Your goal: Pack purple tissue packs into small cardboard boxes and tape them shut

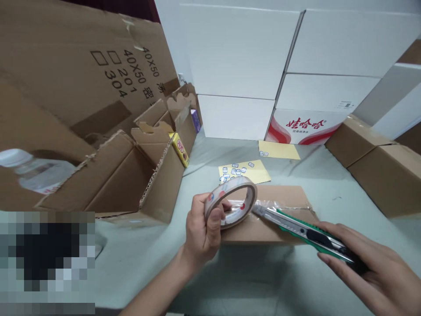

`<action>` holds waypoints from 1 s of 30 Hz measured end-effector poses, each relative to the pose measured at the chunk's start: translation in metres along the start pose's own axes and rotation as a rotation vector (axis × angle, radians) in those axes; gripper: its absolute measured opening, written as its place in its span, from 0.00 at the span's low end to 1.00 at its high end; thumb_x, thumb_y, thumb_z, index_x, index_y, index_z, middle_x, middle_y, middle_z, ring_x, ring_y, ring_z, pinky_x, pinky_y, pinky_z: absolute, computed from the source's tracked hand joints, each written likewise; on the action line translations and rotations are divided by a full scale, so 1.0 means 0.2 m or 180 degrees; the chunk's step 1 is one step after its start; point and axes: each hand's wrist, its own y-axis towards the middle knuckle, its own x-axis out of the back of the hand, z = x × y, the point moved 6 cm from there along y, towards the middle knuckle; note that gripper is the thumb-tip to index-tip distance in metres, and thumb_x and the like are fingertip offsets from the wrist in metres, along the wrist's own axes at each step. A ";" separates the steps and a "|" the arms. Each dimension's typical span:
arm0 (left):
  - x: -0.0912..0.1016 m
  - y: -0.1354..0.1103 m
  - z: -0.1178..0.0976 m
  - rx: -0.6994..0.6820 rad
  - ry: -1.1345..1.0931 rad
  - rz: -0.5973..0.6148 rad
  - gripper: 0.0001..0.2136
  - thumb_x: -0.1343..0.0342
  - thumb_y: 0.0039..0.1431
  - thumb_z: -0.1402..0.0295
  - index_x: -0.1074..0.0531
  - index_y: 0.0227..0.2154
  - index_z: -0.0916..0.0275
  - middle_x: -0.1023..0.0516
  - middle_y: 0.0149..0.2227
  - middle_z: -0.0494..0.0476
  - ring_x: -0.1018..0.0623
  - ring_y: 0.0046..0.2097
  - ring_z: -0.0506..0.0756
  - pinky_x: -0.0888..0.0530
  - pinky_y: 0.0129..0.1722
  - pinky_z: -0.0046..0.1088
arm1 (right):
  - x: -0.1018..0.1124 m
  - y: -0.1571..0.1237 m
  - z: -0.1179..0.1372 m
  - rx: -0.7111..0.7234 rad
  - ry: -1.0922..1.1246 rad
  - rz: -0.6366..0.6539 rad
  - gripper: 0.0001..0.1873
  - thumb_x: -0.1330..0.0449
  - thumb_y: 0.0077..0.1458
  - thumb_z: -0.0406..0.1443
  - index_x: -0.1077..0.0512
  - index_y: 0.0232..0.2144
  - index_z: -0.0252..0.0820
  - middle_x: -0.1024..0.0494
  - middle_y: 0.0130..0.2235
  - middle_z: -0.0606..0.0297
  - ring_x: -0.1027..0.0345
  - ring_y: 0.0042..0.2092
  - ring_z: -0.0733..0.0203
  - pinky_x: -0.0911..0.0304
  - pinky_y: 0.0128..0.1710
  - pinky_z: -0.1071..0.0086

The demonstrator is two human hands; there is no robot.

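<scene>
My left hand [202,230] grips a roll of clear tape [232,202], thumb over its rim, held upright just above a small brown cardboard box [283,199]. My right hand [365,267] is closed round a green utility knife [305,228]. The knife's blade tip reaches toward the stretched tape at the roll's right side, over the top of the box. Clear tape lies along the box's top.
Open brown cartons [131,175] stand at the left, one with a plastic bottle [36,173] and a yellow packet [180,149]. Two yellow sheets [259,171] with small stickers lie behind the box. White boxes [237,66] are stacked at the back; brown boxes [384,171] sit right.
</scene>
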 end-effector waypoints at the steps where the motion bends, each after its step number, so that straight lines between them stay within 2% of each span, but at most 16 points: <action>1: 0.00 0.00 0.00 0.0003 -0.0021 -0.0013 0.14 0.52 0.71 0.54 0.35 0.44 0.60 0.20 0.31 0.52 0.17 0.32 0.54 0.21 0.33 0.28 | -0.01 0.01 0.02 0.0114 0.0002 0.0067 0.26 0.41 0.63 0.43 0.37 0.63 0.60 0.19 0.50 0.62 0.20 0.45 0.50 0.22 0.37 0.67; 4: -0.01 0.00 -0.01 -0.0060 -0.0140 -0.0121 0.13 0.50 0.70 0.54 0.35 0.43 0.60 0.21 0.30 0.51 0.19 0.30 0.52 0.22 0.32 0.27 | -0.02 0.04 0.09 0.0334 -0.0020 0.0101 0.27 0.44 0.66 0.41 0.42 0.65 0.59 0.19 0.49 0.62 0.20 0.44 0.55 0.23 0.36 0.71; 8: -0.01 0.02 -0.05 -0.0162 -0.0381 -0.0321 0.15 0.53 0.71 0.52 0.37 0.37 0.59 0.28 0.26 0.48 0.19 0.33 0.53 0.21 0.34 0.29 | -0.06 0.04 0.17 0.0476 0.0048 0.0213 0.22 0.45 0.67 0.40 0.37 0.61 0.53 0.19 0.51 0.59 0.20 0.45 0.56 0.24 0.39 0.71; 11: 0.05 0.09 0.01 0.0392 -0.0723 -0.0664 0.18 0.53 0.69 0.48 0.38 0.35 0.59 0.30 0.25 0.47 0.19 0.34 0.54 0.22 0.37 0.30 | -0.04 0.04 0.16 0.0474 0.0182 0.0047 0.19 0.44 0.67 0.42 0.35 0.58 0.51 0.18 0.50 0.61 0.20 0.44 0.57 0.24 0.39 0.73; 13: 0.10 0.15 0.11 0.0995 -0.0889 -0.0906 0.20 0.53 0.66 0.44 0.39 0.36 0.58 0.33 0.23 0.45 0.21 0.33 0.54 0.22 0.33 0.29 | 0.02 0.06 0.06 0.0273 0.0171 -0.0394 0.18 0.43 0.66 0.45 0.33 0.55 0.51 0.18 0.47 0.63 0.20 0.41 0.58 0.26 0.36 0.73; 16: 0.15 0.26 0.30 0.1706 -0.0814 -0.0937 0.22 0.56 0.65 0.43 0.39 0.35 0.58 0.36 0.21 0.44 0.27 0.24 0.51 0.29 0.20 0.24 | 0.08 0.16 -0.27 -0.0441 0.0024 -0.1124 0.21 0.43 0.62 0.53 0.29 0.50 0.49 0.18 0.38 0.64 0.26 0.28 0.59 0.30 0.28 0.68; 18: 0.15 0.30 0.44 0.2035 -0.0600 -0.0737 0.20 0.56 0.68 0.47 0.36 0.35 0.60 0.36 0.21 0.43 0.34 0.19 0.48 0.34 0.16 0.23 | 0.02 0.28 -0.50 -0.0837 -0.0036 -0.1191 0.25 0.43 0.59 0.56 0.27 0.48 0.46 0.20 0.33 0.64 0.32 0.24 0.59 0.34 0.26 0.66; 19: 0.14 0.31 0.51 0.2194 -0.0459 -0.0626 0.19 0.54 0.69 0.50 0.34 0.36 0.62 0.34 0.22 0.44 0.35 0.19 0.47 0.34 0.17 0.23 | -0.04 0.35 -0.60 -0.0856 -0.0053 -0.1122 0.26 0.45 0.58 0.56 0.27 0.47 0.45 0.20 0.34 0.62 0.30 0.28 0.56 0.33 0.29 0.64; 21: 0.12 0.30 0.64 0.2494 -0.0120 -0.0400 0.15 0.49 0.70 0.55 0.30 0.40 0.65 0.28 0.28 0.48 0.30 0.23 0.47 0.29 0.22 0.23 | -0.18 0.48 -0.74 -0.0803 -0.0088 -0.1028 0.26 0.47 0.57 0.55 0.25 0.43 0.41 0.20 0.37 0.56 0.28 0.36 0.50 0.32 0.36 0.60; 23: 0.12 0.27 0.74 0.2722 0.0235 -0.0211 0.13 0.44 0.68 0.59 0.28 0.45 0.65 0.24 0.37 0.54 0.24 0.32 0.49 0.23 0.30 0.27 | -0.31 0.55 -0.83 -0.0772 -0.0168 -0.0976 0.25 0.47 0.56 0.52 0.24 0.41 0.39 0.22 0.39 0.51 0.30 0.43 0.45 0.33 0.43 0.55; 25: 0.14 0.24 0.81 0.2870 0.0568 -0.0056 0.14 0.43 0.68 0.60 0.28 0.48 0.65 0.23 0.43 0.57 0.21 0.39 0.53 0.20 0.37 0.33 | -0.41 0.58 -0.88 -0.0794 -0.0268 -0.0921 0.24 0.48 0.56 0.50 0.23 0.40 0.38 0.24 0.38 0.49 0.33 0.44 0.42 0.35 0.46 0.52; 28: 0.18 0.22 0.87 0.2926 0.1016 0.0123 0.15 0.43 0.68 0.60 0.28 0.50 0.65 0.23 0.47 0.59 0.21 0.42 0.55 0.20 0.41 0.36 | -0.47 0.59 -0.90 -0.0789 -0.0361 -0.0807 0.23 0.46 0.55 0.48 0.23 0.40 0.37 0.26 0.37 0.48 0.36 0.43 0.39 0.36 0.46 0.47; 30: 0.20 0.23 0.88 0.2835 0.1286 0.0207 0.15 0.42 0.67 0.61 0.28 0.50 0.64 0.23 0.48 0.59 0.21 0.44 0.56 0.20 0.43 0.38 | -0.47 0.64 -0.87 -0.0679 -0.0353 -0.0752 0.24 0.46 0.56 0.47 0.23 0.44 0.35 0.26 0.40 0.45 0.36 0.46 0.37 0.38 0.49 0.44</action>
